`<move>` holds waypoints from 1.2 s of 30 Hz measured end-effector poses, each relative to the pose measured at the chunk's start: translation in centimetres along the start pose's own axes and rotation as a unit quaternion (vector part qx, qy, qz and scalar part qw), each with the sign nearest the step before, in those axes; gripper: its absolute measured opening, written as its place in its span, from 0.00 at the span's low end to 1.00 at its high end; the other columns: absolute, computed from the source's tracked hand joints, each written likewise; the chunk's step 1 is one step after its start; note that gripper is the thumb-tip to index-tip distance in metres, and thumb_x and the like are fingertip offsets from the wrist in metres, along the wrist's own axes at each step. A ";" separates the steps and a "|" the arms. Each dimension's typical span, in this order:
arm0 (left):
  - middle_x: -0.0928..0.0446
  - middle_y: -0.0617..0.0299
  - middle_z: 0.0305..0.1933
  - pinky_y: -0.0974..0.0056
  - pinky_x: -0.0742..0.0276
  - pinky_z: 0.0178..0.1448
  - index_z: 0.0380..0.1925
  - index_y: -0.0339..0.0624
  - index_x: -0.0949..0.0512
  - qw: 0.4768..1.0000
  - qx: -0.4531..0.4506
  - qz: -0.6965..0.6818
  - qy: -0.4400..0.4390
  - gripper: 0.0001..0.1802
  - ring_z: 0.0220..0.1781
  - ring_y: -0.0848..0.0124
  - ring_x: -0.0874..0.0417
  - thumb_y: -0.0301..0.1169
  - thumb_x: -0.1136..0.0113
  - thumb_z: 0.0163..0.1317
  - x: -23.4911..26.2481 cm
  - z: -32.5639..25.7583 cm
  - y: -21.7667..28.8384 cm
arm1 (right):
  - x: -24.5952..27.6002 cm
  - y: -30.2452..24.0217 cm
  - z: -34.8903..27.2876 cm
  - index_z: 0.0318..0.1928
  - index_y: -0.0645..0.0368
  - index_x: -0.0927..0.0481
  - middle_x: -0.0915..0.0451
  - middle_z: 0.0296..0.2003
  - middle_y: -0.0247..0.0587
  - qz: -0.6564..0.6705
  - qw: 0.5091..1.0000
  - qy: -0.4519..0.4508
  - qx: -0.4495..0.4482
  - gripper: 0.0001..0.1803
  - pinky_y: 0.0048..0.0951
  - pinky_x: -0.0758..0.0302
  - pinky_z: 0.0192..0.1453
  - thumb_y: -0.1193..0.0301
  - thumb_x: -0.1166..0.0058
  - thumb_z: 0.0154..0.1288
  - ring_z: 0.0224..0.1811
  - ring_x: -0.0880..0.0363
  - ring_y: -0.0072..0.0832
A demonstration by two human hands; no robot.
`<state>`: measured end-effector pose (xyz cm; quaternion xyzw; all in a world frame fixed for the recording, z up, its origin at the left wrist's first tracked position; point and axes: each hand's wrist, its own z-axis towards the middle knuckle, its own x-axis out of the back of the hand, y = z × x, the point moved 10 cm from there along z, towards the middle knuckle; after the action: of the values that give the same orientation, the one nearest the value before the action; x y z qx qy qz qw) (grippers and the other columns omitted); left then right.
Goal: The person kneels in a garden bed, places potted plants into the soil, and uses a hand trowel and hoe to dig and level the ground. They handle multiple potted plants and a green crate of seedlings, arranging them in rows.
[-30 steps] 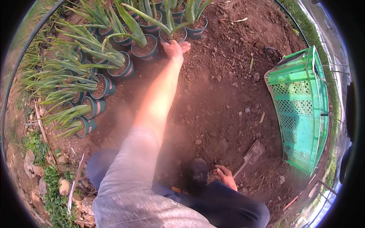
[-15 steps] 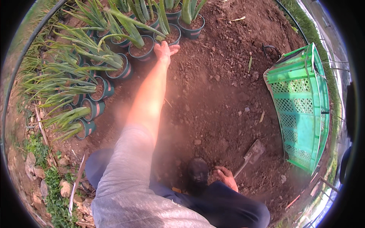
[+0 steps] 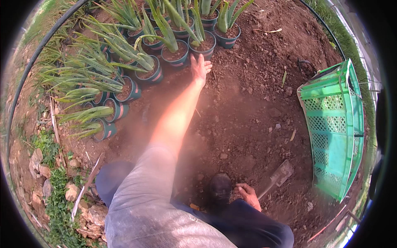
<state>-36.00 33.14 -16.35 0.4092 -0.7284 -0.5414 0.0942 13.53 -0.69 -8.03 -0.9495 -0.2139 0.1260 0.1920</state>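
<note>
Green perforated plastic crate (image 3: 331, 124); crumbly soil (image 3: 248, 103).

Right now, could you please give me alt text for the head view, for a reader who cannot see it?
A person crouched on bare soil stretches the left hand, open, toward a row of potted aloe plants. The right hand rests low beside a trowel; a green plastic crate stands at right.

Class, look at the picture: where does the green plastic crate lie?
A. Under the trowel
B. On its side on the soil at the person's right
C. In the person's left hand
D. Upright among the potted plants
B: the green crate lies tipped on its side on the bare soil, at the person's right.
</note>
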 end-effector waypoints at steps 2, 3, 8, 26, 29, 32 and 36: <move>0.22 0.34 0.49 0.48 0.17 0.49 0.74 0.52 0.78 0.998 0.010 -0.062 -0.026 0.50 0.46 0.47 0.15 0.51 0.51 0.73 -0.8 0.6 0.4 | 0.1 0.2 0.0 0.55 0.64 0.25 0.20 0.44 0.38 0.006 1.000 0.000 -0.001 0.19 0.29 0.25 0.53 0.63 0.46 0.73 0.47 0.23 0.27; 0.22 0.33 0.49 0.47 0.17 0.49 0.73 0.51 0.81 0.995 0.032 -0.095 -0.022 0.50 0.46 0.46 0.15 0.49 0.52 0.74 -1.0 1.3 0.5 | 0.1 0.5 0.0 0.56 0.64 0.26 0.20 0.44 0.38 0.014 1.000 -0.002 -0.011 0.19 0.29 0.25 0.53 0.63 0.45 0.73 0.47 0.23 0.27; 0.25 0.23 0.45 0.43 0.12 0.43 0.58 0.21 0.57 0.974 0.102 -0.195 -0.050 0.23 0.43 0.38 0.15 0.26 0.65 0.71 -3.0 5.4 1.3 | 0.4 0.8 -0.1 0.56 0.64 0.26 0.20 0.44 0.39 0.015 1.000 0.006 -0.013 0.20 0.29 0.24 0.53 0.64 0.43 0.72 0.47 0.22 0.26; 0.28 0.21 0.49 0.38 0.14 0.47 0.64 0.40 0.57 0.981 -0.035 -0.189 -0.001 0.26 0.46 0.34 0.17 0.22 0.60 0.71 -3.8 4.0 2.4 | 0.8 -0.1 -0.1 0.55 0.67 0.25 0.19 0.45 0.40 -0.007 1.000 0.016 0.015 0.19 0.29 0.25 0.57 0.65 0.44 0.72 0.49 0.22 0.27; 0.26 0.23 0.49 0.43 0.12 0.43 0.69 0.44 0.63 0.980 -0.008 -0.199 -0.013 0.33 0.43 0.39 0.15 0.22 0.58 0.71 -3.9 4.5 2.1 | 0.8 0.1 -0.5 0.56 0.67 0.25 0.19 0.45 0.40 0.020 0.999 0.027 -0.005 0.20 0.30 0.25 0.57 0.65 0.44 0.72 0.49 0.22 0.27; 0.26 0.26 0.50 0.45 0.13 0.46 0.72 0.47 0.73 0.982 0.012 -0.187 -0.014 0.42 0.43 0.42 0.14 0.27 0.55 0.73 -3.7 4.4 2.0 | 0.2 -1.0 -0.6 0.56 0.66 0.24 0.19 0.45 0.40 -0.015 0.999 0.014 0.030 0.21 0.30 0.26 0.58 0.63 0.44 0.72 0.50 0.22 0.27; 0.25 0.30 0.54 0.47 0.15 0.50 0.73 0.44 0.77 0.994 0.051 -0.100 0.005 0.48 0.49 0.44 0.16 0.38 0.50 0.74 -3.2 2.0 0.7 | -0.2 -1.0 -0.2 0.56 0.64 0.23 0.18 0.46 0.41 -0.047 0.999 0.008 0.015 0.22 0.31 0.27 0.58 0.61 0.43 0.71 0.51 0.22 0.28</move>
<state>-35.42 36.90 -15.59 0.4871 -0.7099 -0.5082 0.0218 13.06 -0.02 -7.43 -0.9364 -0.2548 0.1126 0.2137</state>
